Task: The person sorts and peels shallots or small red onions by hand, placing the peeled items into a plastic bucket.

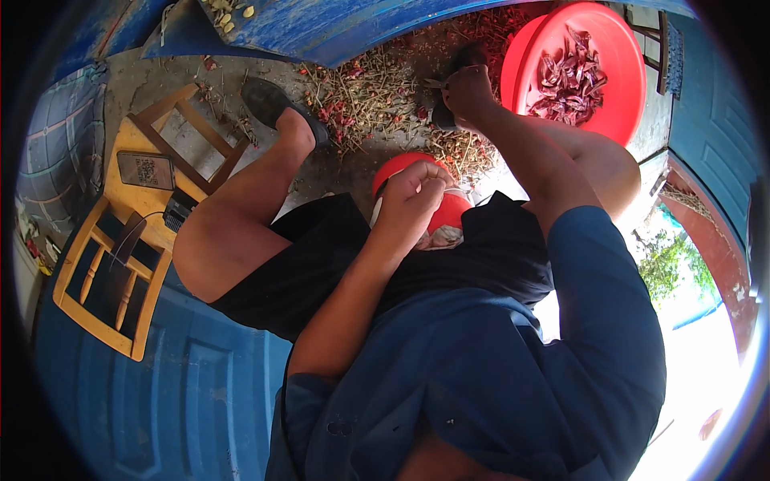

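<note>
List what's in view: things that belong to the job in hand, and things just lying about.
Likely in the job:
red basin
dark red pods in it
red container by the left hand
stalks on the floor, by the right hand

Probably just lying about:
phone
wooden chair under it

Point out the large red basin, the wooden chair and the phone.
Large red basin (629, 94): head view, bare inner wall.
Wooden chair (98, 330): head view, outer rail.
Phone (147, 171): head view, screen.
</note>
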`<state>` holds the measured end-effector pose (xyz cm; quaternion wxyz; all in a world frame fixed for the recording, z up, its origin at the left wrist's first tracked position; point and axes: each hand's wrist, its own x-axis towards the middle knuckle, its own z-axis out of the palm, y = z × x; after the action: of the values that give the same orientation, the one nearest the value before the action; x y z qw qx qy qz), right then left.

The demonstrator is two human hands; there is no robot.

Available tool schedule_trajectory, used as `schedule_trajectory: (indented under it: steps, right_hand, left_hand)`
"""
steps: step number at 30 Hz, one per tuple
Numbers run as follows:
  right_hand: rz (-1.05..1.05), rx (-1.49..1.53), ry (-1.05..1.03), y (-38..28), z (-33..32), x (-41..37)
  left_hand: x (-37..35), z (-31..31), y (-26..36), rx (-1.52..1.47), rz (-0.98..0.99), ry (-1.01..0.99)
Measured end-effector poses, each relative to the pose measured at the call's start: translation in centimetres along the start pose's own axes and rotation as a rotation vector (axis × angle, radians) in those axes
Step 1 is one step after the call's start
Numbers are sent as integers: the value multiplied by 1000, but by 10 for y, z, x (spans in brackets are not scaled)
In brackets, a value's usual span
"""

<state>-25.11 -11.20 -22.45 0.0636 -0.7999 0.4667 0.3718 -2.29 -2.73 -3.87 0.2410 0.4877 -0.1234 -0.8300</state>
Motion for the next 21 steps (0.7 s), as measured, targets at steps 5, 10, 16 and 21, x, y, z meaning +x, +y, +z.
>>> schedule_trajectory:
  steps: [5, 10, 16, 21]
  right_hand:
    - [-6, 13, 18, 1, 7, 6]
    - [-18, 13, -54, -3, 3, 9]
    - [14, 9, -38, -3, 14, 14]
    - [23, 55, -28, 0, 8, 11]
  left_hand:
    - [-1, 1, 1, -20, 11, 2]
    - [1, 0, -1, 0, 37, -7]
    - [-1, 1, 4, 10, 23, -4]
    - [-3, 1, 9, 6, 2, -8]
